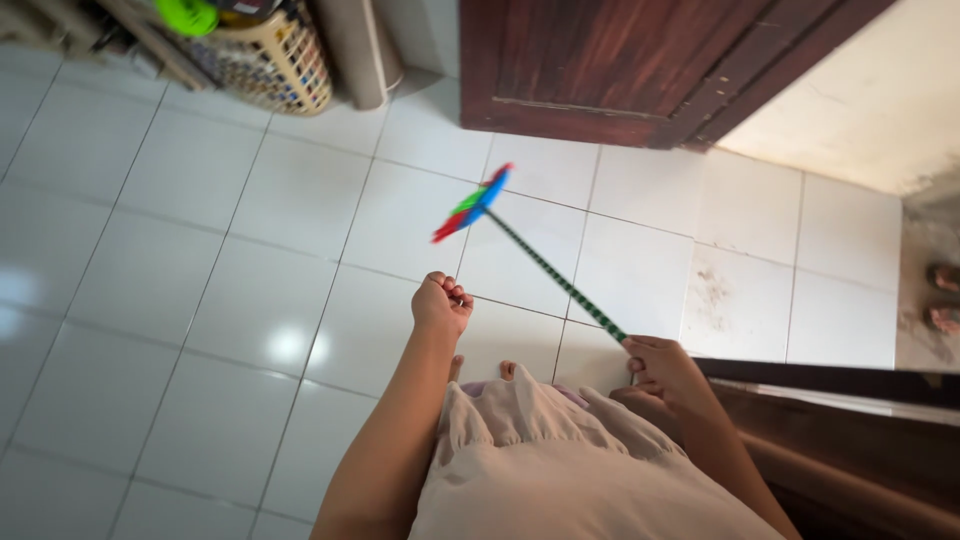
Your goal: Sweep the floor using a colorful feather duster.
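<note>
Overhead, we noted the right hand [668,372] gripping the end of a green-and-black striped broom handle [556,278], fingers wrapped around it. Its multicoloured broom head [472,204] lay toward eleven o'clock of that hand, over the white tiled floor [200,300]. The left hand [441,303] was a closed fist holding nothing, raised at nine o'clock of the right. A woven basket [270,62] stood well apart beside the dark wooden door [620,60].

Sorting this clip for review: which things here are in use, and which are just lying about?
In use:
broom, its handle gripped by the right hand
left hand, closed in a fist, holding nothing visible

Lying about:
plastic basket
wooden door
sandals
</note>
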